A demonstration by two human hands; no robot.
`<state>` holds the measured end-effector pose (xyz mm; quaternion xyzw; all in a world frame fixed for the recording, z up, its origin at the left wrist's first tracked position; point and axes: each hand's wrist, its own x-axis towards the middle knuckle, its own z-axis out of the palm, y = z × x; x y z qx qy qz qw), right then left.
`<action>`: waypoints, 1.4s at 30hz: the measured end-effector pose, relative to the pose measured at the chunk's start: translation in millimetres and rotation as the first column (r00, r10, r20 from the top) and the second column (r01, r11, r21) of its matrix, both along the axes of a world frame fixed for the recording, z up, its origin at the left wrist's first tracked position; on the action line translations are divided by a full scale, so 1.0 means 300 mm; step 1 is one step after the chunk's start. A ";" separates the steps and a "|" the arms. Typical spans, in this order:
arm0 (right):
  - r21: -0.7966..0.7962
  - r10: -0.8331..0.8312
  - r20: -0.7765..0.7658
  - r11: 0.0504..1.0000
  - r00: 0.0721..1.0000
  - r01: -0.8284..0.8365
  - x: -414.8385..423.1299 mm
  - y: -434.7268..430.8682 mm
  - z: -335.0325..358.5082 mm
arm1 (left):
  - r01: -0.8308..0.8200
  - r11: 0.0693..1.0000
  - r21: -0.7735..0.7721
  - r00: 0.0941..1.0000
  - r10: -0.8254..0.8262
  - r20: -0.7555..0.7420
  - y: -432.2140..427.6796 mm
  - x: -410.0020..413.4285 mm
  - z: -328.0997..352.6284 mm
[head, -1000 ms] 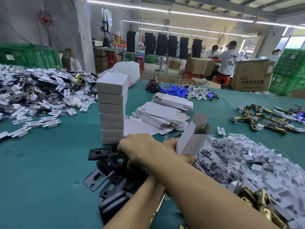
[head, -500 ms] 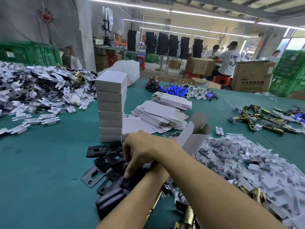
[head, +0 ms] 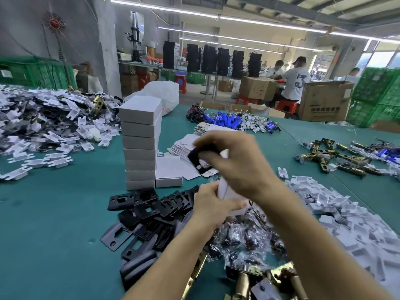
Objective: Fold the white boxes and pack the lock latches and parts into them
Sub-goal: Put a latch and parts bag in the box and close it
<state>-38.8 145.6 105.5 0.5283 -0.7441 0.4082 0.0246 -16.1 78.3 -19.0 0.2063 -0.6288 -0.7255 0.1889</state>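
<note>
Two hands are held above the teal table point(head: 54, 213): a flat black plate point(head: 197, 158) is pinched in the right hand point(head: 236, 165), a white cardboard box point(head: 227, 191) (blurred) gripped just below by the left hand point(head: 212, 205).

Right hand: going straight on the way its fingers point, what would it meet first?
Probably the white box that the left hand holds, just below the black plate in the right hand; depth unclear.
</note>
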 end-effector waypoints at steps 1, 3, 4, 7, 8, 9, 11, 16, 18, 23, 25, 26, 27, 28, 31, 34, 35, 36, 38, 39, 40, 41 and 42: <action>-0.092 -0.029 0.030 0.995 0.999 0.032 -0.020 0.050 0.012 | -0.005 1.000 -0.005 1.000 0.005 -0.006 0.002 0.007 0.006; -0.243 -0.100 0.044 0.964 0.994 0.108 -0.063 0.142 0.027 | 0.004 1.000 0.005 0.999 -0.003 -0.051 0.005 0.014 0.009; -0.295 -0.138 0.029 0.945 0.990 0.141 -0.084 0.180 0.031 | 0.013 1.000 0.012 0.997 -0.012 -0.072 0.009 0.017 0.013; -0.399 -0.167 0.031 0.902 0.985 0.166 -0.117 0.261 0.045 | 0.036 0.999 -0.014 0.991 -0.037 -0.128 0.013 0.024 0.025; -0.405 -0.162 0.019 0.901 0.987 0.155 -0.120 0.277 0.046 | 0.033 0.999 -0.024 0.988 -0.037 -0.153 0.015 0.024 0.029; -0.392 -0.158 -0.006 0.909 0.987 0.143 -0.119 0.286 0.046 | 0.027 0.999 -0.036 0.984 -0.033 -0.177 0.016 0.025 0.031; -0.343 -0.147 -0.050 0.932 0.988 0.121 -0.113 0.290 0.040 | -0.001 0.997 -0.079 0.979 -0.015 -0.204 0.018 0.026 0.037; -0.263 -0.125 -0.116 0.961 0.985 0.091 -0.099 0.276 0.012 | -0.046 0.992 -0.121 0.978 0.020 -0.210 0.018 0.024 0.038; -0.234 -0.142 -0.182 0.967 0.973 0.098 -0.092 0.280 0.011 | -0.045 0.991 -0.126 0.974 0.016 -0.226 0.020 0.025 0.042; -0.103 -0.189 -0.338 0.981 0.922 0.164 -0.103 0.282 0.011 | -0.025 0.983 -0.181 0.973 -0.017 -0.229 0.023 0.021 0.035; -0.048 -0.189 -0.366 0.982 0.911 0.184 -0.110 0.282 0.012 | -0.025 0.979 -0.203 0.976 -0.020 -0.218 0.024 0.021 0.032; -0.036 -0.195 -0.387 0.980 0.901 0.196 -0.112 0.282 0.013 | -0.029 0.979 -0.203 0.978 -0.014 -0.210 0.024 0.021 0.031; -0.033 -0.201 -0.402 0.978 0.894 0.205 -0.113 0.283 0.016 | -0.032 0.980 -0.196 0.979 -0.009 -0.202 0.023 0.022 0.031; -0.035 -0.203 -0.409 0.978 0.890 0.207 -0.113 0.284 0.019 | -0.031 0.982 -0.186 0.981 -0.006 -0.194 0.022 0.021 0.031; -0.025 -0.176 -0.419 0.983 0.891 0.183 -0.104 0.273 0.033 | -0.013 0.986 -0.166 0.981 -0.019 -0.192 0.015 0.018 0.028; 0.038 -0.144 -0.432 0.983 0.890 0.178 -0.087 0.260 0.045 | -0.010 0.987 -0.163 0.975 -0.026 -0.220 0.009 0.017 0.028; 0.063 -0.155 -0.445 0.977 0.882 0.203 -0.083 0.258 0.048 | -0.015 0.986 -0.163 0.974 -0.023 -0.227 0.008 0.018 0.028; 0.090 -0.175 -0.465 0.966 0.868 0.243 -0.080 0.256 0.052 | -0.021 0.986 -0.165 0.973 -0.018 -0.232 0.007 0.019 0.029; 0.153 -0.221 -0.485 0.931 0.846 0.331 -0.079 0.251 0.057 | -0.027 0.986 -0.165 0.972 -0.012 -0.235 0.007 0.019 0.028; 0.184 -0.237 -0.484 0.914 0.843 0.362 -0.080 0.248 0.059 | -0.031 0.985 -0.168 0.973 -0.008 -0.231 0.007 0.019 0.029; 0.212 -0.245 -0.480 0.899 0.842 0.382 -0.081 0.245 0.059 | -0.035 0.985 -0.171 0.975 -0.004 -0.224 0.007 0.018 0.029; 0.236 -0.247 -0.478 0.888 0.843 0.394 -0.083 0.241 0.057 | -0.038 0.984 -0.172 0.976 -0.001 -0.218 0.007 0.017 0.029; 0.258 -0.245 -0.477 0.879 0.844 0.401 -0.087 0.238 0.055 | -0.037 0.985 -0.170 0.977 0.000 -0.212 0.006 0.016 0.028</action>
